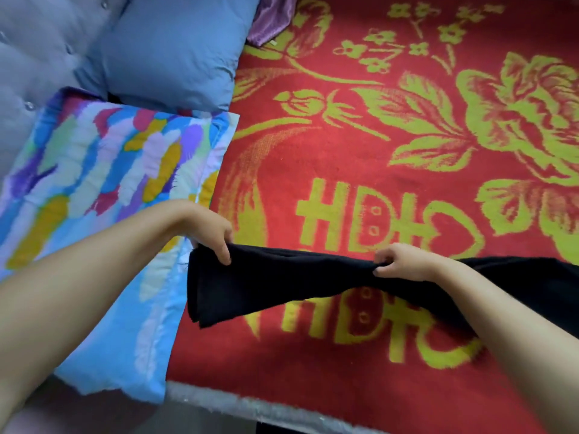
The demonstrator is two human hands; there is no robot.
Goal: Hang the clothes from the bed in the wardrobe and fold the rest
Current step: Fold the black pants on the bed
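Note:
A black garment stretches across the lower middle of the red and yellow blanket that covers the bed. My left hand grips its upper left edge, fingers curled over the cloth. My right hand pinches the top edge further right, where the fabric bunches. The garment's left end hangs in folded layers, and its right part runs off under my right forearm towards the frame's edge.
A multicoloured pillow lies left of the garment, and a blue pillow leans against the padded grey headboard behind it. A purple cloth lies at the far top. The bed's near edge runs along the bottom.

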